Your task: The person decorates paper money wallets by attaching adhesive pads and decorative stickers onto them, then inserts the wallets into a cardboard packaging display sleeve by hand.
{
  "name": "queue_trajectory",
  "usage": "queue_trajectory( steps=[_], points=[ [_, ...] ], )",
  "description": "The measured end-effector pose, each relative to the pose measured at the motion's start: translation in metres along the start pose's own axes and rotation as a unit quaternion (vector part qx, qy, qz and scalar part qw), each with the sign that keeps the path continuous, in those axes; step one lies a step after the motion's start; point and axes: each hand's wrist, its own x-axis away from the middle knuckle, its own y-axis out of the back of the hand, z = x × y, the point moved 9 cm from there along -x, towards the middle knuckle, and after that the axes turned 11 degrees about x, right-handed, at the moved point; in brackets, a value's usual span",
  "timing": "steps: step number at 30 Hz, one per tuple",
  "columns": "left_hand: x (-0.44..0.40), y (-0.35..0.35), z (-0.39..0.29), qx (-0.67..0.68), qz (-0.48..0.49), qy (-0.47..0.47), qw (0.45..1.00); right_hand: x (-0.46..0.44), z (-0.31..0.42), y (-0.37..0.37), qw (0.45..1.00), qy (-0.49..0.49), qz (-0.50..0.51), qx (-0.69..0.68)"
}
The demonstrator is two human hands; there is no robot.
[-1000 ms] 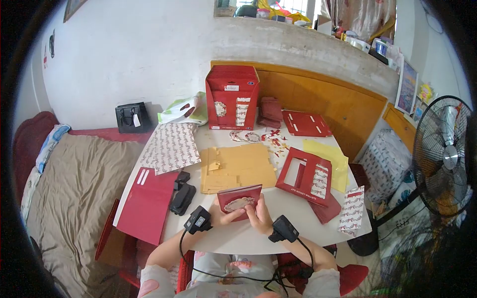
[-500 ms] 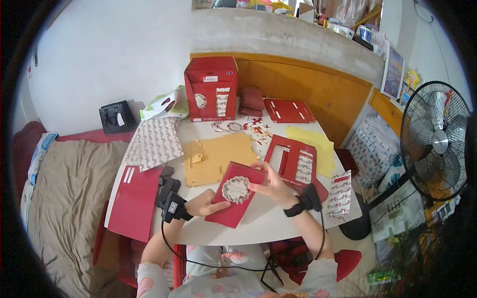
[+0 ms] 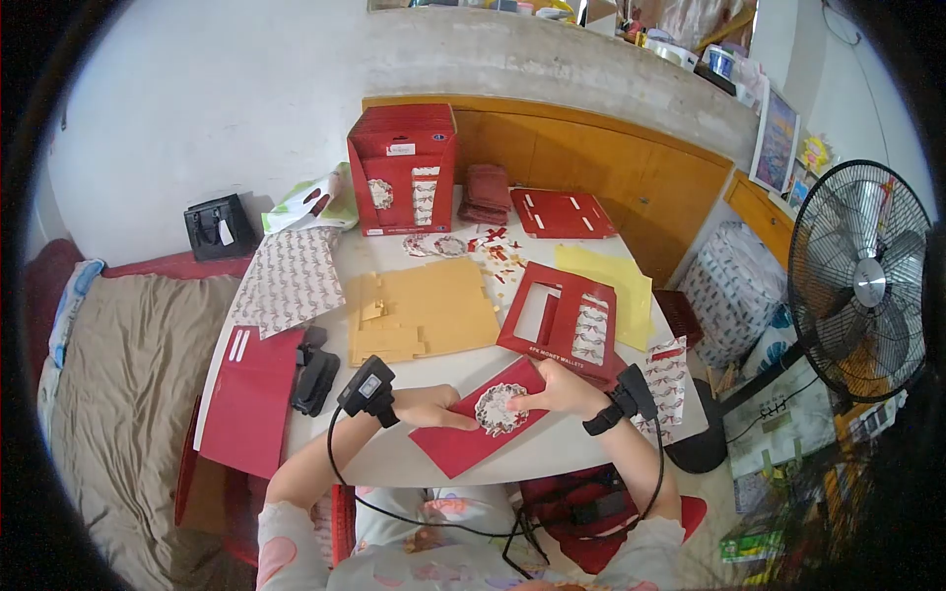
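I have a red card between my two hands, tilted over the near edge of the white table; whether it touches the tabletop I can't tell. My left hand grips its left side, thumb lying across the front toward the round wreath decoration. My right hand is closed on the upper right edge, thumb pressed on the wreath decoration; the fingers behind the card are hidden from me.

Just beyond the card lies a brown sheet with folded bits on its left part. To the right of that sits a red box with a cut-out window, partly over a yellow sheet. On my left are a red sheet and patterned paper. An upright red box stands at the back, near some small scraps.
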Motion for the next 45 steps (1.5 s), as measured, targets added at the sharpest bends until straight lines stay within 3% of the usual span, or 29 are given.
queue_trajectory(
  steps=[5, 8, 10, 11, 14, 15, 16, 17, 20, 24, 27, 30, 32, 36, 38, 44, 45],
  points=[
    [-0.010, 0.004, -0.005, 0.030, -0.028, -0.051, 0.998, 0.003, -0.019, -0.003, 0.999, -0.005, -0.002, -0.038],
    [-0.014, 0.008, -0.002, -0.046, 0.004, -0.032, 0.998, 0.008, -0.020, 0.003, 0.997, -0.014, -0.025, -0.068],
    [-0.024, 0.028, 0.000, -0.003, -0.012, -0.149, 0.989, 0.018, -0.015, 0.021, 0.996, -0.001, -0.065, -0.059],
    [-0.032, 0.032, 0.005, -0.004, -0.012, -0.148, 0.989, 0.025, -0.015, 0.030, 0.994, -0.026, -0.080, -0.069],
    [-0.046, 0.083, 0.009, 0.296, -0.222, -0.164, 0.914, 0.043, -0.015, 0.056, 0.979, -0.035, -0.153, -0.128],
    [-0.057, 0.086, 0.008, 0.296, -0.223, -0.165, 0.914, 0.047, -0.013, 0.061, 0.980, -0.034, -0.153, -0.127],
    [-0.059, 0.104, 0.004, 0.129, -0.343, -0.152, 0.918, 0.052, -0.012, 0.064, 0.978, -0.032, -0.153, -0.136],
    [-0.058, 0.115, -0.006, -0.043, -0.447, -0.132, 0.884, 0.055, -0.010, 0.065, 0.977, -0.031, -0.153, -0.146],
    [-0.092, 0.112, -0.017, -0.132, -0.446, -0.062, 0.883, 0.062, -0.011, 0.057, 0.981, -0.053, -0.118, -0.145],
    [-0.112, 0.102, -0.038, -0.223, -0.440, -0.058, 0.868, 0.064, -0.012, 0.046, 0.984, -0.023, -0.099, -0.150],
    [-0.113, 0.107, -0.034, -0.183, -0.429, 0.006, 0.885, 0.068, -0.011, 0.049, 0.986, -0.027, -0.098, -0.130],
    [-0.119, 0.123, -0.014, -0.095, -0.425, -0.102, 0.894, 0.079, 0.008, 0.065, 0.978, -0.030, -0.147, -0.145],
    [-0.096, 0.125, -0.005, 0.107, -0.396, -0.179, 0.894, 0.086, 0.006, 0.076, 0.967, -0.039, -0.184, -0.172],
    [-0.017, 0.118, -0.007, 0.140, -0.306, -0.222, 0.915, 0.105, -0.015, 0.109, 0.944, -0.041, -0.275, -0.178],
    [0.016, 0.114, 0.006, 0.097, -0.283, -0.210, 0.931, 0.113, -0.013, 0.124, 0.900, -0.030, -0.385, -0.201],
    [0.063, 0.098, 0.054, 0.091, -0.226, -0.147, 0.959, 0.075, -0.041, 0.119, 0.877, -0.027, -0.377, -0.297],
    [0.066, 0.101, 0.059, 0.018, -0.237, -0.119, 0.964, 0.068, -0.048, 0.115, 0.874, -0.034, -0.382, -0.300]
  ],
)
